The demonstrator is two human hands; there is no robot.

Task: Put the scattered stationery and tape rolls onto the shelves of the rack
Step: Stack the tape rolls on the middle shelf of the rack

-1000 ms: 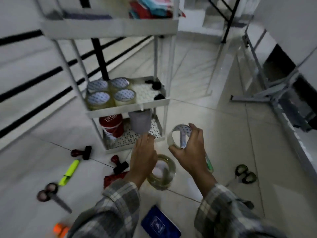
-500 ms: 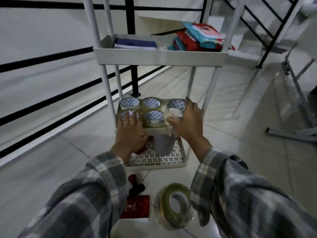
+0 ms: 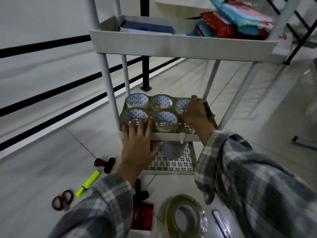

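Note:
The white rack (image 3: 164, 136) stands in front of me, and its middle shelf carries several clear tape rolls with blue-patterned cores. My right hand (image 3: 195, 112) is curled over the back-right tape roll (image 3: 182, 104) on that shelf. With its fingers spread, my left hand (image 3: 139, 145) lies flat against the front-left roll (image 3: 135, 116) and the shelf's front rim. A big yellowish tape roll (image 3: 185, 217) lies on the floor below me. A yellow highlighter (image 3: 88, 182), scissors (image 3: 62, 200), two stamps (image 3: 104, 164) (image 3: 140, 193) and a red box (image 3: 142, 219) are scattered nearby.
The top shelf holds a blue notebook (image 3: 145, 29) and red and teal packets (image 3: 236, 23). A grey cup (image 3: 173, 150) hangs over the bottom shelf. A black railing (image 3: 51, 93) runs along the left. A silver object (image 3: 221, 224) lies on the floor at lower right.
My right hand carried a tape roll from the floor up to the middle shelf's back-right spot. My left hand moved onto the front-left roll. The view came closer to the rack.

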